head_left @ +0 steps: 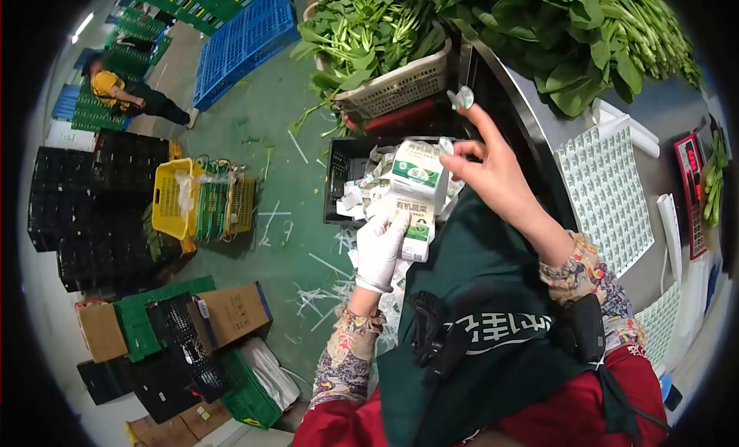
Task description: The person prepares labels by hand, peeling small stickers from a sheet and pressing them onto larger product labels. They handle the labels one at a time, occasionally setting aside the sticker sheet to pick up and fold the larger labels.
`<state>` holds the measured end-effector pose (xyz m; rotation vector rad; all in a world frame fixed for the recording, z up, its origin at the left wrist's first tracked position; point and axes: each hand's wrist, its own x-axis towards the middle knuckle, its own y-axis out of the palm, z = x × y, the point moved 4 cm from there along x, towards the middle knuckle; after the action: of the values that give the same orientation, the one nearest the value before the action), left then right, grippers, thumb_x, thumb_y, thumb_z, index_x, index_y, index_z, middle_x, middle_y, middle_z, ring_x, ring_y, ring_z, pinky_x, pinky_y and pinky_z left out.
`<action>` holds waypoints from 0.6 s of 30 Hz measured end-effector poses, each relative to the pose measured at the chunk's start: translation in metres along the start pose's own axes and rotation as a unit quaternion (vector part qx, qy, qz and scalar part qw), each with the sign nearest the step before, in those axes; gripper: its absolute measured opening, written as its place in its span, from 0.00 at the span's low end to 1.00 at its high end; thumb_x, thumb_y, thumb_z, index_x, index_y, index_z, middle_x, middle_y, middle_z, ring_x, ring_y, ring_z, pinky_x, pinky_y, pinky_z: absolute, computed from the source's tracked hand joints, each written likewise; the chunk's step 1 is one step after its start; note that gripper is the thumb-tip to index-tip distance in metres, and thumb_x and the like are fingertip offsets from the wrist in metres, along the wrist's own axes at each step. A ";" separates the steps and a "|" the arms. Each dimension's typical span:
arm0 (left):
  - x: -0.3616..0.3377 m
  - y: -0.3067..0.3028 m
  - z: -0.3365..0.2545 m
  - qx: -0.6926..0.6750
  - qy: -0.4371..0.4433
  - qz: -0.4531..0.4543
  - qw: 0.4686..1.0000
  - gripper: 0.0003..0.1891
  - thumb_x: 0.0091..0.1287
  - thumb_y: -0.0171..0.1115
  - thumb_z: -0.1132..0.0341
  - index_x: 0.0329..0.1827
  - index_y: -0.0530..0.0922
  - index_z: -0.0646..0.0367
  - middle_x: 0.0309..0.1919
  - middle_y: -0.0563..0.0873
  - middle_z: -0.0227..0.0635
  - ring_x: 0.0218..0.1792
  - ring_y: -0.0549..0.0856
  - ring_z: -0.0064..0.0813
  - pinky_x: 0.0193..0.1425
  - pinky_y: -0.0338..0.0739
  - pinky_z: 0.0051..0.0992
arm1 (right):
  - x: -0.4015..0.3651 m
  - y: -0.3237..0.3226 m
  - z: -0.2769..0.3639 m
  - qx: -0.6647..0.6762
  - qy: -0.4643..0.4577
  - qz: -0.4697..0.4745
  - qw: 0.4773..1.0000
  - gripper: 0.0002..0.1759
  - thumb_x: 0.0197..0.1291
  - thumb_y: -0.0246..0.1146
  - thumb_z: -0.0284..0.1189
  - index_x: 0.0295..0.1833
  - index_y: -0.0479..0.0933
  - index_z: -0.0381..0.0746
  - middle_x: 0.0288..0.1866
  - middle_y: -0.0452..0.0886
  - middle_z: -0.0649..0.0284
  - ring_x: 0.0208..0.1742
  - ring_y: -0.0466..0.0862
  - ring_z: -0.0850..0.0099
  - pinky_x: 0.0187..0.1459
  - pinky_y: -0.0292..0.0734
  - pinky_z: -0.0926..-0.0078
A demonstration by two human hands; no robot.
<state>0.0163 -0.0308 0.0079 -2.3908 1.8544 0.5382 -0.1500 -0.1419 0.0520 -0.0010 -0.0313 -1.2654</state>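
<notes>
My left hand (382, 245), in a white glove, is closed round several white-and-green printed paper labels (416, 208), which overlap one another. My right hand (496, 170) is bare, with its index finger raised and its thumb and another fingertip right at the labels' upper right edge. A small round sticker (464, 98) clings to the index fingertip, and another small sticker (446, 145) shows at the finger near the thumb. Beneath the labels stands a black crate (336, 170) holding more printed labels (375, 174).
Leafy greens fill a beige basket (400, 91) ahead and lie heaped (570, 39) on the metal counter (531, 131). Sticker sheets (604, 193) and a red scale (690, 185) are at right. A yellow crate (173, 197), cardboard boxes (235, 312) and a person (115, 93) are at left.
</notes>
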 end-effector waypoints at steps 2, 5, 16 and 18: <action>0.003 -0.006 0.003 0.028 0.020 -0.032 0.999 0.13 0.68 0.57 0.66 0.46 0.79 0.69 0.35 0.84 0.32 0.32 0.80 0.15 0.36 0.76 0.16 | -0.016 0.012 -0.003 0.009 0.028 0.089 0.996 0.40 0.53 0.66 0.23 0.70 0.55 0.37 0.62 0.66 0.56 0.39 0.78 0.78 0.37 0.78 0.81; 0.009 -0.007 -0.001 0.038 0.028 -0.043 0.998 0.12 0.69 0.56 0.65 0.43 0.80 0.68 0.34 0.84 0.31 0.30 0.79 0.13 0.33 0.74 0.16 | -0.032 0.033 0.002 0.016 0.038 0.159 0.986 0.40 0.53 0.63 0.18 0.71 0.53 0.39 0.62 0.67 0.58 0.36 0.78 0.80 0.37 0.77 0.83; -0.003 -0.005 -0.051 0.063 0.074 -0.002 0.995 0.12 0.68 0.57 0.65 0.46 0.78 0.66 0.34 0.83 0.30 0.36 0.79 0.15 0.42 0.74 0.18 | -0.007 0.050 0.017 -0.029 -0.005 0.138 0.990 0.48 0.49 0.66 0.21 0.73 0.46 0.39 0.56 0.68 0.56 0.29 0.79 0.75 0.32 0.76 0.77; -0.002 -0.010 -0.039 0.033 0.067 0.027 0.997 0.13 0.68 0.56 0.67 0.50 0.76 0.66 0.34 0.83 0.31 0.37 0.79 0.19 0.44 0.74 0.22 | 0.005 0.045 0.016 0.094 0.028 0.074 0.992 0.46 0.51 0.65 0.20 0.72 0.47 0.37 0.56 0.65 0.57 0.30 0.78 0.81 0.27 0.75 0.83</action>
<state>0.0342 -0.0371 0.0438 -2.3944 1.9614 0.3235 -0.1055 -0.1332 0.0686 0.1907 -0.1005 -1.1091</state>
